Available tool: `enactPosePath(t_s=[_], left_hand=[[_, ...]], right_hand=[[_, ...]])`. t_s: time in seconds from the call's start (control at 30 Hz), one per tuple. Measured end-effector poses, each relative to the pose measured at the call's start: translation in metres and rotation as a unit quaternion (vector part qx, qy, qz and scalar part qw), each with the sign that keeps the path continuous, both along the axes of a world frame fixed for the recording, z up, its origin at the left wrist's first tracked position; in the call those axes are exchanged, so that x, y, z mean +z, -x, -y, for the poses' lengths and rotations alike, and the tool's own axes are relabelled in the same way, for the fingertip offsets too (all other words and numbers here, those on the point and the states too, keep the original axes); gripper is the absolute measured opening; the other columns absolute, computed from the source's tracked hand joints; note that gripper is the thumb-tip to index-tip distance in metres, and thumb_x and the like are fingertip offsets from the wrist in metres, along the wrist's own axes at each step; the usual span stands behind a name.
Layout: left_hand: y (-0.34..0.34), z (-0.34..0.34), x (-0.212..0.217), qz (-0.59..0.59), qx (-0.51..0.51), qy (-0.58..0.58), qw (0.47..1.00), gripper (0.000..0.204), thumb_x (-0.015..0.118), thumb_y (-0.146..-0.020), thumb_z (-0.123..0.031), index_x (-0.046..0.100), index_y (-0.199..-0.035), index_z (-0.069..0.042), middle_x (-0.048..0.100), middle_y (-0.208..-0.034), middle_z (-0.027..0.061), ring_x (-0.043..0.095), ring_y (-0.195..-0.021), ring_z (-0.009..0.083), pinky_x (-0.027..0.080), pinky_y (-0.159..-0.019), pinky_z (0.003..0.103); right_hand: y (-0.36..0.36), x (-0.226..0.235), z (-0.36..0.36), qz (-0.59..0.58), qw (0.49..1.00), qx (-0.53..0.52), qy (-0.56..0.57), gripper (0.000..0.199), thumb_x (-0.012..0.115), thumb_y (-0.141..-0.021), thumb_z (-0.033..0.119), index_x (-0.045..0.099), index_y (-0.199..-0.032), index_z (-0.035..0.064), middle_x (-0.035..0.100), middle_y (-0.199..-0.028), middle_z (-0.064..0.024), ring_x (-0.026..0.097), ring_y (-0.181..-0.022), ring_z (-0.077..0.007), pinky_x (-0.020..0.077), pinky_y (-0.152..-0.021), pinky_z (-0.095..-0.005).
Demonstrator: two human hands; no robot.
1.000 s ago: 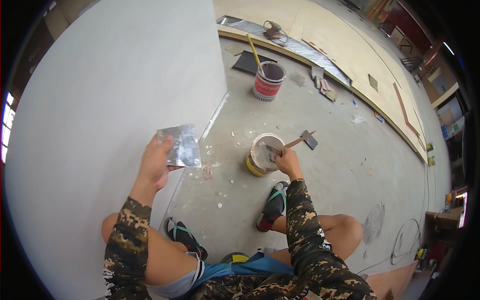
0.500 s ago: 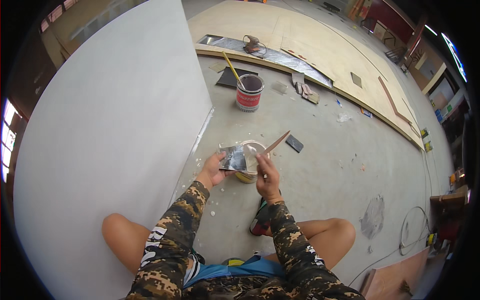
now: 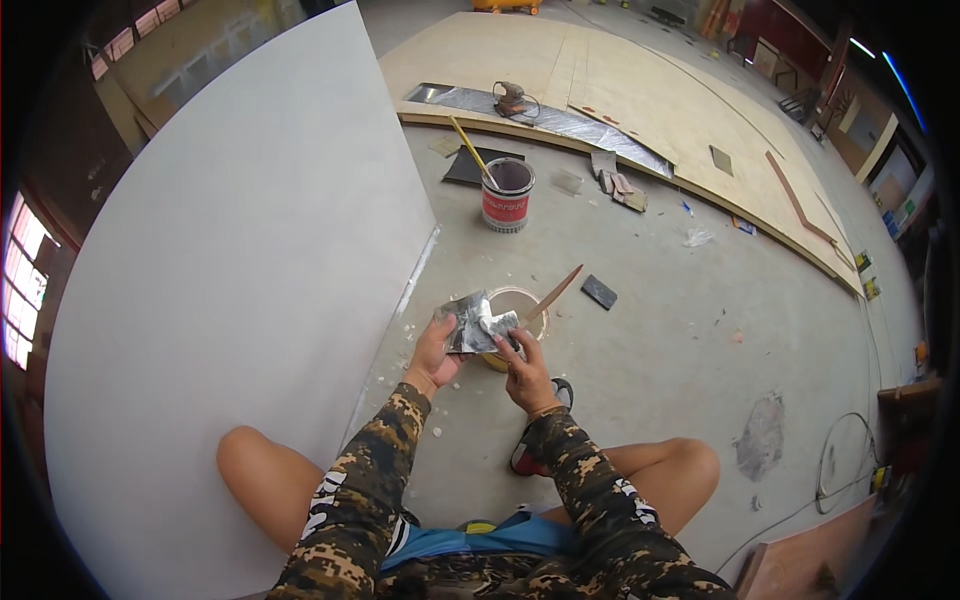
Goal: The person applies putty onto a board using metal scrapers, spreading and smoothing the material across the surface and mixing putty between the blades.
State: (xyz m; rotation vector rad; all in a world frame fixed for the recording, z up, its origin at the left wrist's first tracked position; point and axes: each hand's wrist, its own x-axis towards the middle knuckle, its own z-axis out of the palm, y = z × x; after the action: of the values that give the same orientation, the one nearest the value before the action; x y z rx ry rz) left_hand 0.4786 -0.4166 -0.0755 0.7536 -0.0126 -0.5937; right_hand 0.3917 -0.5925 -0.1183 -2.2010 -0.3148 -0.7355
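Note:
My left hand point(image 3: 433, 352) is closed on a flat metal plate point(image 3: 464, 325) smeared with putty, held over the near-left side of an open can point(image 3: 516, 297). In my right hand point(image 3: 531, 374) is a small putty knife point(image 3: 503, 324), its wide blade resting against the plate's right side. White putty point(image 3: 486, 309) lies where blade and plate meet. A wooden stick point(image 3: 556, 291) leans out of the can to the right. The can's lower part is mostly hidden behind my hands and tools.
A tall white panel point(image 3: 240, 260) stands at my left. Ahead are a red-labelled can point(image 3: 507, 205) with a yellow-handled tool and a dark sanding block point(image 3: 599, 292). Farther back, a sander point(image 3: 511, 100) sits on a low plywood platform point(image 3: 660, 90).
The putty knife has come out of the can and onto the metal plate, carrying putty. My left hand has tilted the plate. The whole view has shifted slightly.

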Motion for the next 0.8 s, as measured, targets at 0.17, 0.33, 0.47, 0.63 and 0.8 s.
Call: enactPosePath(t_s=[0.17,0.33,0.47,0.63,0.8], left_hand=[[0.008,-0.013,0.007,-0.029,0.016,0.058,0.998,0.039,0.049,-0.1,-0.027,0.047,-0.137,-0.014,0.059,-0.129,0.0081,0.058,-0.119,0.0269,0.05,-0.097,0.05],[0.005,-0.043,0.03,-0.036,0.044,0.083,0.995,0.04,0.049,-0.101,-0.032,0.05,-0.132,-0.008,0.063,-0.122,0.0093,0.063,-0.109,0.0251,0.055,-0.089,0.042],[-0.013,-0.088,0.067,-0.004,0.08,0.039,0.996,0.039,0.047,-0.101,-0.032,0.051,-0.13,-0.006,0.063,-0.119,0.0107,0.065,-0.105,0.0257,0.057,-0.088,0.04],[-0.007,-0.132,0.126,0.072,0.16,-0.092,0.98,0.04,0.046,-0.102,-0.031,0.047,-0.132,-0.006,0.061,-0.121,0.0108,0.064,-0.108,0.0264,0.055,-0.091,0.043],[0.017,-0.144,0.165,0.088,0.22,-0.188,0.953,0.035,0.046,-0.102,-0.03,0.045,-0.131,-0.011,0.059,-0.123,0.0101,0.064,-0.107,0.0259,0.056,-0.088,0.045]], right_hand=[[-0.004,-0.016,0.02,-0.031,0.996,-0.035,0.074,0.058,0.056,-0.074,-0.007,0.063,-0.127,0.0164,0.055,-0.121,-0.0179,0.052,-0.116,-0.0385,0.0431,-0.1,-0.0461],[0.005,0.003,0.005,-0.235,0.933,-0.126,0.24,0.042,0.055,-0.082,-0.001,0.065,-0.121,0.0105,0.057,-0.119,-0.0153,0.056,-0.108,-0.038,0.0457,-0.091,-0.0487],[-0.03,0.017,0.002,-0.191,0.975,-0.094,-0.061,0.04,0.053,-0.09,0.006,0.059,-0.13,0.0092,0.06,-0.107,-0.0123,0.062,-0.091,-0.0352,0.0517,-0.081,-0.0439],[-0.039,0.098,-0.047,-0.25,0.796,0.127,-0.536,0.045,0.054,-0.087,-0.002,0.058,-0.132,0.0078,0.061,-0.107,-0.0116,0.062,-0.095,-0.0261,0.0507,-0.084,-0.0353],[-0.045,0.161,-0.079,-0.046,0.962,0.231,-0.142,0.057,0.052,-0.077,-0.013,0.063,-0.127,0.0124,0.06,-0.111,-0.0154,0.061,-0.101,-0.0298,0.0495,-0.087,-0.0356]])
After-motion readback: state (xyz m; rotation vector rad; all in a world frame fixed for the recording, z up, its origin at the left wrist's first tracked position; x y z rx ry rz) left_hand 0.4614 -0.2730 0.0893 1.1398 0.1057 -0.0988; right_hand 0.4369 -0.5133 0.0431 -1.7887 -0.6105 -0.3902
